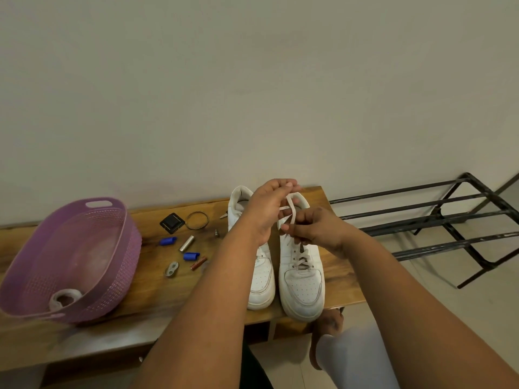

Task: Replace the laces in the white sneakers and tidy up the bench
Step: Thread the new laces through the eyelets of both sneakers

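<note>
Two white sneakers stand side by side on the wooden bench [146, 290], toes toward me. The right sneaker [302, 287] is laced over its lower eyelets with a white lace [292, 211]. My left hand [266, 209] pinches one lace end above the shoe's collar. My right hand [314, 228] pinches the other lace strand just over the upper eyelets. The left sneaker [262, 279] is partly hidden behind my left forearm; its laces cannot be seen.
A purple plastic basket [112, 282] at the left holds a rolled white sock [65, 297]. Small items lie between basket and shoes: a black square piece [172, 222], wire ring [197, 220], two blue caps [168, 241], batteries [187, 243]. A black metal rack [438, 220] stands at the right.
</note>
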